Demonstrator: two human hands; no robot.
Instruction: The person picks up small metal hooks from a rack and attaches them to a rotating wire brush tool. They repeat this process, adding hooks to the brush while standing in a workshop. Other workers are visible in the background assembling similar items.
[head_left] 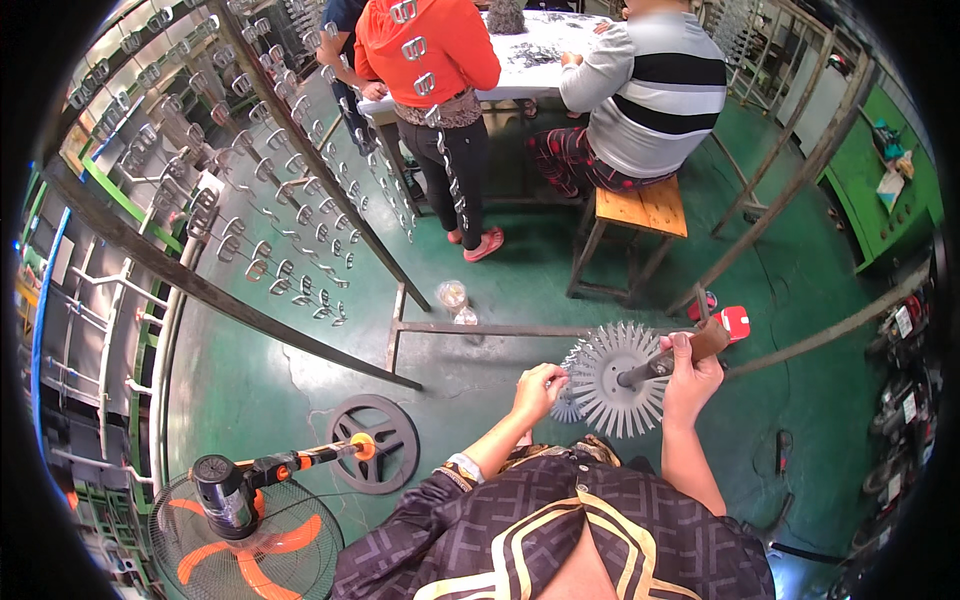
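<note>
A pale grey wheel (598, 385) of flat, radiating slats was held before the chest, its round hub pierced by small holes and fitted with a dark shaft (643, 371). The shaft was gripped by the right hand (692, 385), beside a brown block (711, 341). The left hand (540, 391) was held at the wheel's left rim, its fingertips drawn narrow (whether anything was pinched there could not be told). A bluish toothed piece (567, 409) was partly hidden below. The fan (225, 520) was cut off at the lower edge. Beyond the wheel, a metal crossbar (500, 329) was seen; green floor (760, 420) was shown right of the right forearm.
</note>
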